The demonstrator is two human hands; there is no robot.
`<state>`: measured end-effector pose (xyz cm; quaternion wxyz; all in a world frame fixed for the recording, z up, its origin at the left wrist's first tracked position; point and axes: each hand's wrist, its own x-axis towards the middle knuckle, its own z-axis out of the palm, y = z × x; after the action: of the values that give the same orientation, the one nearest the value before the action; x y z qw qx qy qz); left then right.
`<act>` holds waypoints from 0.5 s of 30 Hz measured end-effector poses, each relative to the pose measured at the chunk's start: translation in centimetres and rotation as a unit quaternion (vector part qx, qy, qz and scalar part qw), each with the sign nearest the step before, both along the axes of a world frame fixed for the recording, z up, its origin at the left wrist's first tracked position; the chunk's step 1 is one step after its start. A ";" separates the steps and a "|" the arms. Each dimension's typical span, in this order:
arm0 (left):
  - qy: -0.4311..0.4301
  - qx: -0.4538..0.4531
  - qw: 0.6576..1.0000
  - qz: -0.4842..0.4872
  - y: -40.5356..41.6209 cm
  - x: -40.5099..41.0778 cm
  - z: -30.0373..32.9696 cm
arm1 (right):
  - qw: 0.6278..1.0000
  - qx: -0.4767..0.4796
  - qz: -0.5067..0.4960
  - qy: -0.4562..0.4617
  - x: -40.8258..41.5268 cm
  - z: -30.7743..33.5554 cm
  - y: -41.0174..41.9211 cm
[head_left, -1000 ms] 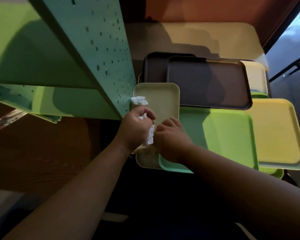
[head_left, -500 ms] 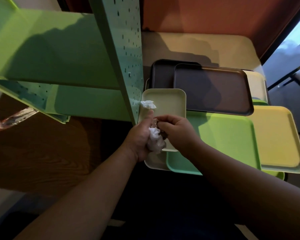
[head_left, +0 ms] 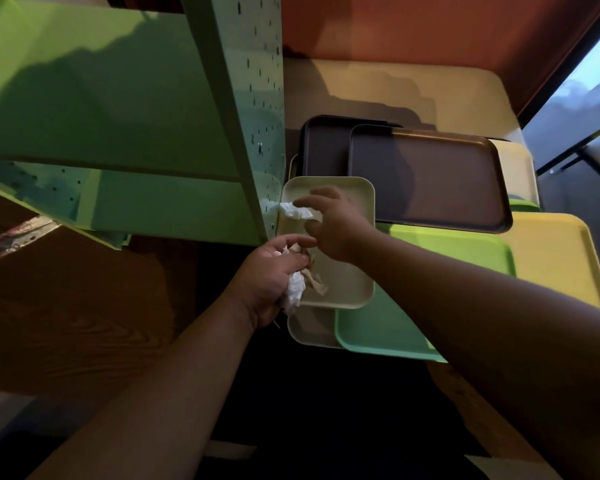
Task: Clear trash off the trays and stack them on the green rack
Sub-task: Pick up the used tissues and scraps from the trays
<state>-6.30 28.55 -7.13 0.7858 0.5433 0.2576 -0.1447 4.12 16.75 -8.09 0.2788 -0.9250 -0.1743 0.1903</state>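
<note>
White napkin (head_left: 296, 211) apparently between right fingers (head_left: 309, 201).

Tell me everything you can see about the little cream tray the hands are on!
The small cream tray is a rounded-corner rectangle with a low raised rim; it looks like smooth plastic. It lies flat on top of other trays, overlapping a mint green tray, right beside the green rack. A crumpled white napkin sits at its far left corner, where the right hand reaches. The left hand holds wadded trash over its near left edge.
</note>
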 end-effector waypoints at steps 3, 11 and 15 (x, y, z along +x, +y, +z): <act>0.004 0.024 1.000 0.003 -0.3 0.1 0.2 | 0.943 -0.217 0.232 -0.101 1.4 -0.5 1.5; 0.048 -0.001 0.998 0.029 -1.1 0.6 0.9 | 0.987 -0.122 0.077 -0.070 -0.8 -0.5 0.1; 0.077 -0.005 0.995 0.070 -2.3 1.4 1.6 | 0.997 0.007 -0.053 -0.054 -2.3 1.5 -2.9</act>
<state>-4.90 26.25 -5.57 0.7744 0.5074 0.3542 -0.1322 1.78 13.81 -6.56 0.2856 -0.9398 -0.1408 0.1237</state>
